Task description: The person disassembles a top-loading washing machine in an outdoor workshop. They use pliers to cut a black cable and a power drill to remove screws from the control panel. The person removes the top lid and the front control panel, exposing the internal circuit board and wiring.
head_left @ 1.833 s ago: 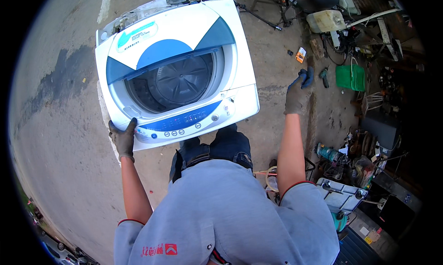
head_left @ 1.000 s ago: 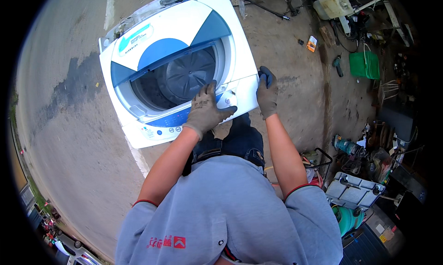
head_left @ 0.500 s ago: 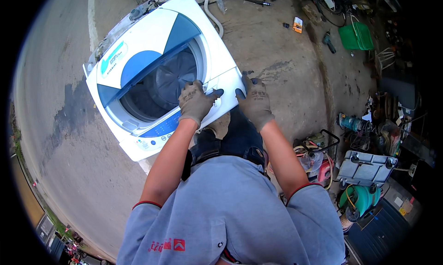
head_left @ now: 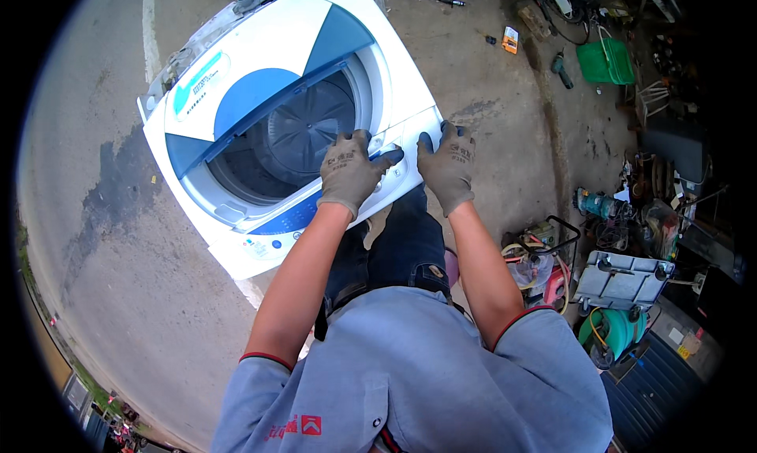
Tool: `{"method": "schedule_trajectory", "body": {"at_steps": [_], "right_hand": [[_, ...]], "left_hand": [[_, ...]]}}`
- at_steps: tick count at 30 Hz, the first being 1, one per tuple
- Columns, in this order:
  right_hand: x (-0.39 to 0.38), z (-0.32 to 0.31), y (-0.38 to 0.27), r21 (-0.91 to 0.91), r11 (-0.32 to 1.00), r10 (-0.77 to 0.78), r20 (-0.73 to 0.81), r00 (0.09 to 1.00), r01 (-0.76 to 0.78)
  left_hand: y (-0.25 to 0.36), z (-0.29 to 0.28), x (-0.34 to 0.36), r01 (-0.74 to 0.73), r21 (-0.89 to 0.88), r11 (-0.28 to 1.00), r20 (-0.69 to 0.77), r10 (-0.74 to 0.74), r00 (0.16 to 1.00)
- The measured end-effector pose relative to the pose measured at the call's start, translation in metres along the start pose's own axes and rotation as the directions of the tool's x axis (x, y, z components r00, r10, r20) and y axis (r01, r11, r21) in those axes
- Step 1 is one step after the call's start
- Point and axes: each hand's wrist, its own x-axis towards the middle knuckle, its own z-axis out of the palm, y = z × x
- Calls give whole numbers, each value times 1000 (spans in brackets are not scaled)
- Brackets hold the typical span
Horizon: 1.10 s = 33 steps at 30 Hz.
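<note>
Two gloved hands are on the job, so what is each one doing?

Left hand point(head_left: 351, 171) lies over the front rim of the washing machine point(head_left: 268, 47), right of the blue control panel point(head_left: 292, 216), thumb spread wide from the fingers. Right hand point(head_left: 447, 165) is at the machine's right front corner, thumb and fingers apart around the edge. Whether it squeezes there, I cannot tell; the undersides of the fingers are hidden.

Where does the machine sit?

Upper left and centre of the frame, turned so its front edge climbs from lower left toward the right. Its round tub point(head_left: 311, 126) shows through the uncovered opening.

Why hold it there?

My guess is that the corner gives the right hand a firm edge, while the left palm steadies the top close by. Both arms can then stay near the body.

And the room around it?

Legs point(head_left: 406, 244) stand right against the front edge, so I judge that side tight. Off the right edge, concrete floor point(head_left: 505, 137) runs toward a drill point(head_left: 561, 70) and a green basket point(head_left: 605, 63) at upper right. More pavement point(head_left: 118, 272) stretches along the frame's left.
</note>
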Motion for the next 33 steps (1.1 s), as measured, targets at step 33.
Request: {"method": "schedule_trajectory", "body": {"at_steps": [33], "right_hand": [[43,-31,-4,373,907,53,356,933,-194]], "left_hand": [[-18,-9,7,94,-151,984,3,-94,996]]}}
